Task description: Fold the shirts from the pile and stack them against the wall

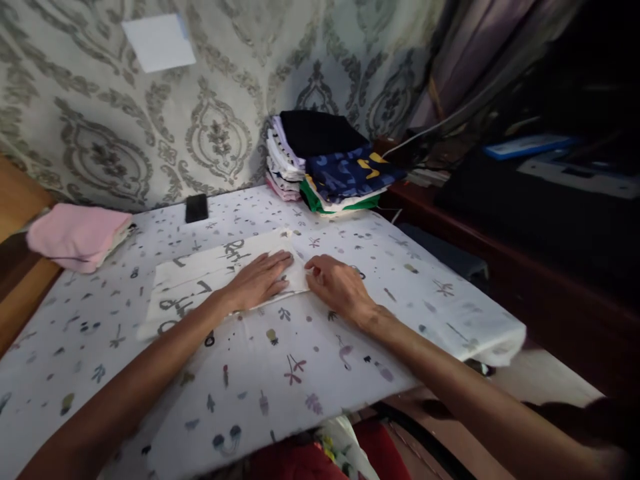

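Folded white cloth (215, 272) lies flat on the printed tablecloth (320, 340), near the middle, its long side running from lower left to upper right; dark grey script-like lettering (233, 252) crosses it in two bands, large and loose in stroke; one group near the far edge seems to start with a capital R, the remainder too soft to read, and the left hand and forearm cover part of the near band.

Left hand (265, 275): palm down on the right part of the cloth, fingers extended and slightly spread, grasping nothing; right hand (337, 283): at the cloth's right end, fingers curled, thumb and forefinger at the edge; whether they pinch the fabric, cannot tell.

Surroundings: dark phone (197, 208) lying near the wall, maker's mark not legible; pink folded cloth (77, 233) at the far left; two stacks of folded clothes side by side at the back, the left stack (285, 167) topped by a black garment (323, 133), the right one by a navy garment (345, 177) with blue and yellow shapes, green fabric (350, 205) beneath it; white sheet (159, 43) on the patterned wallpaper (215, 133); blue-and-white item (530, 145) on the dark surface at right, any print on it unreadable.
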`<action>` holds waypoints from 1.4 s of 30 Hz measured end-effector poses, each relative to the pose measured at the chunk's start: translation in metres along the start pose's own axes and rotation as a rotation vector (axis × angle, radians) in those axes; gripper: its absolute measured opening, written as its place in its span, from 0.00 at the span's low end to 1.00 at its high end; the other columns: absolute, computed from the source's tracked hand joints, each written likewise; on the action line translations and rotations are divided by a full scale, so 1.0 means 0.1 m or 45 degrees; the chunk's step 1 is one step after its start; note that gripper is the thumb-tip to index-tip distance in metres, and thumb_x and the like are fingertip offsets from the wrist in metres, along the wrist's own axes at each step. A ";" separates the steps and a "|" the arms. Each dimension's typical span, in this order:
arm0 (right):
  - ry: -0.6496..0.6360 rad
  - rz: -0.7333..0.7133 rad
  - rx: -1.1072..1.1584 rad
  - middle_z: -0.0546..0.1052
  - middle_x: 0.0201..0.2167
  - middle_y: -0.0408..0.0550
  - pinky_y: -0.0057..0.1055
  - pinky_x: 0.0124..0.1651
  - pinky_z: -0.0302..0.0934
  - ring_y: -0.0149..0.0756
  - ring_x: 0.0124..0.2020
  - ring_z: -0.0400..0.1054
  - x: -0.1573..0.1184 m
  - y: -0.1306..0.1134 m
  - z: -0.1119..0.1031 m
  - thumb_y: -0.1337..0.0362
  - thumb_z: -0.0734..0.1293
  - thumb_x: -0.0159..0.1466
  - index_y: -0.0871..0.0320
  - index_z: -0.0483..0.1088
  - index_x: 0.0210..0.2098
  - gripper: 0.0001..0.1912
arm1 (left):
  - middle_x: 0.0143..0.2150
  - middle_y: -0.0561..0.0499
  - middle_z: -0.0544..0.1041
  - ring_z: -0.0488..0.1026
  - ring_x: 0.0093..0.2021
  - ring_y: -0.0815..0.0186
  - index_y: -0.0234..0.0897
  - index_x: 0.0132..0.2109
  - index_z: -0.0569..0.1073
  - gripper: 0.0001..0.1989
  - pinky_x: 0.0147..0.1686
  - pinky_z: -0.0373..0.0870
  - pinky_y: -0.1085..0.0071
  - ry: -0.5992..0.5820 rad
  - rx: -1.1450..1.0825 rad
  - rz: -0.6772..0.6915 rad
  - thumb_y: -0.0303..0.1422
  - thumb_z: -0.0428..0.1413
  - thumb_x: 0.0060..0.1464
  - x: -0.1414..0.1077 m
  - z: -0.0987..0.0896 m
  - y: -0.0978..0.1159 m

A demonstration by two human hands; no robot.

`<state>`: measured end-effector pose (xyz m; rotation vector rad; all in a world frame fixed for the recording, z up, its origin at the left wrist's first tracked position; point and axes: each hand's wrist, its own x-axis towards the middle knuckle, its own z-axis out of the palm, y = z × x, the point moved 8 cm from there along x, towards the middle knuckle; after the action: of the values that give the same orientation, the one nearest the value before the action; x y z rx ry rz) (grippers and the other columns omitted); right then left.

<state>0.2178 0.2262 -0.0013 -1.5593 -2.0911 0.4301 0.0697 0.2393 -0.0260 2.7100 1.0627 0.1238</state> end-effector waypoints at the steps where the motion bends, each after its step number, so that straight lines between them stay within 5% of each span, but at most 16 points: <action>1: 0.053 -0.071 -0.025 0.78 0.38 0.50 0.33 0.36 0.60 0.37 0.32 0.70 0.04 -0.10 -0.04 0.67 0.62 0.64 0.55 0.74 0.42 0.10 | 0.76 0.43 0.51 0.44 0.76 0.59 0.38 0.73 0.52 0.33 0.73 0.41 0.58 0.016 -0.010 -0.024 0.51 0.34 0.70 -0.03 -0.01 0.02; 4: 0.037 -0.366 0.060 0.77 0.43 0.53 0.36 0.46 0.64 0.42 0.43 0.72 0.22 -0.47 0.02 0.66 0.58 0.68 0.56 0.75 0.42 0.13 | 0.76 0.43 0.52 0.45 0.76 0.59 0.40 0.73 0.51 0.32 0.72 0.41 0.55 0.106 -0.029 -0.113 0.50 0.34 0.70 -0.19 -0.07 0.08; 8: -0.192 -0.568 0.188 0.78 0.50 0.52 0.41 0.58 0.63 0.43 0.55 0.71 0.51 -0.80 0.46 0.62 0.55 0.72 0.55 0.75 0.50 0.18 | 0.72 0.39 0.60 0.52 0.74 0.55 0.40 0.72 0.52 0.33 0.71 0.41 0.49 0.148 -0.046 -0.188 0.52 0.36 0.69 -0.46 -0.04 0.06; 13: -0.203 -0.551 -0.013 0.69 0.65 0.55 0.51 0.70 0.51 0.45 0.69 0.58 0.65 -0.72 0.96 0.56 0.55 0.73 0.55 0.68 0.61 0.22 | 0.77 0.38 0.44 0.38 0.77 0.55 0.36 0.75 0.42 0.41 0.72 0.34 0.53 0.042 -0.052 -0.277 0.57 0.34 0.67 -0.82 0.08 -0.21; 21: -0.128 -0.605 -0.228 0.63 0.68 0.64 0.55 0.70 0.49 0.52 0.71 0.54 0.55 -0.68 0.99 0.56 0.55 0.72 0.62 0.64 0.64 0.26 | 0.78 0.45 0.41 0.38 0.77 0.57 0.41 0.75 0.44 0.41 0.73 0.31 0.56 -0.025 -0.079 -0.400 0.59 0.35 0.65 -1.40 -0.04 -0.50; 26: -0.104 -0.673 -0.150 0.62 0.69 0.62 0.55 0.70 0.49 0.52 0.72 0.52 0.48 -0.84 0.91 0.58 0.54 0.73 0.61 0.66 0.62 0.24 | 0.75 0.44 0.55 0.55 0.72 0.53 0.41 0.71 0.57 0.33 0.68 0.54 0.58 0.231 -0.226 -0.681 0.53 0.38 0.68 -1.96 -0.40 -0.86; 31: -0.198 -0.867 -0.086 0.61 0.70 0.61 0.52 0.70 0.51 0.50 0.72 0.52 0.37 -1.23 0.95 0.58 0.52 0.74 0.61 0.68 0.61 0.24 | 0.56 0.40 0.77 0.73 0.56 0.54 0.35 0.56 0.72 0.25 0.55 0.70 0.60 0.593 -0.236 -0.827 0.47 0.43 0.66 -2.28 -0.76 -1.13; 34: -0.291 -0.956 -0.156 0.57 0.72 0.62 0.55 0.71 0.48 0.50 0.73 0.47 0.31 -1.41 1.10 0.58 0.52 0.75 0.63 0.64 0.65 0.25 | 0.66 0.39 0.69 0.65 0.65 0.52 0.36 0.62 0.69 0.27 0.62 0.64 0.57 0.543 -0.121 -0.748 0.47 0.42 0.67 -2.19 -0.64 -1.03; 38: -0.370 -0.977 -0.258 0.59 0.71 0.58 0.54 0.72 0.46 0.47 0.74 0.47 0.27 -1.44 1.32 0.55 0.52 0.75 0.58 0.61 0.68 0.26 | 0.77 0.43 0.49 0.42 0.76 0.52 0.39 0.73 0.52 0.32 0.72 0.43 0.51 0.279 0.004 -0.745 0.48 0.36 0.69 -2.10 -0.27 -0.97; 42: -0.312 -0.968 -0.274 0.61 0.71 0.54 0.50 0.72 0.46 0.43 0.73 0.49 0.28 -1.36 1.36 0.55 0.53 0.75 0.54 0.63 0.66 0.24 | 0.78 0.40 0.43 0.38 0.77 0.50 0.37 0.75 0.45 0.33 0.71 0.41 0.45 0.371 0.006 -0.960 0.47 0.36 0.69 -2.32 -0.24 -1.24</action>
<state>0.0271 0.2180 -0.0378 -0.7174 -2.7818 0.1192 -0.1862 0.1746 -0.0314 2.1435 2.0754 0.3840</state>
